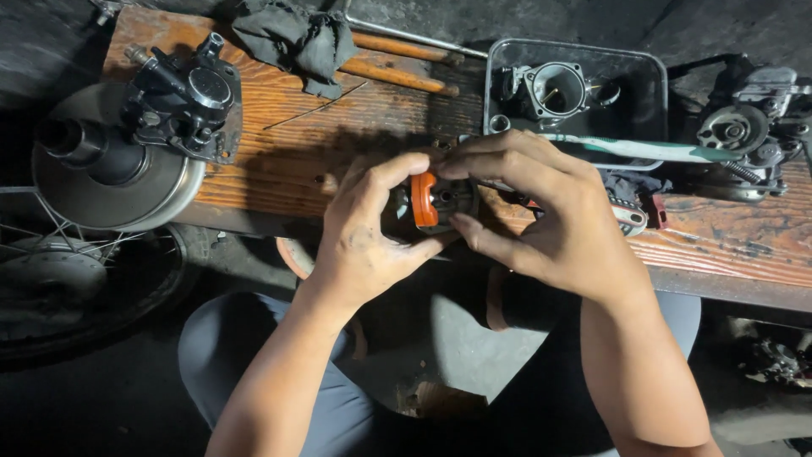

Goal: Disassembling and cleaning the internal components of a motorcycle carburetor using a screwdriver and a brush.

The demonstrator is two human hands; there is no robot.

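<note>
Both of my hands hold one small metal engine part [446,201] with an orange plastic piece [424,200] on it, above the front edge of a wooden board [288,144]. My left hand [368,233] cups the part from the left and below, thumb under it. My right hand [541,211] closes on it from the right, fingertips on its top and its lower side. Much of the part is hidden by my fingers.
A black metal tray [647,76] with a carburettor body [550,89] stands behind my hands, a white-and-green toothbrush [651,151] across it. A round clutch drum [110,182] with a black part [182,97] is at left, a dark rag [296,38] and wooden handles [397,76] behind, more engine parts [748,131] at right.
</note>
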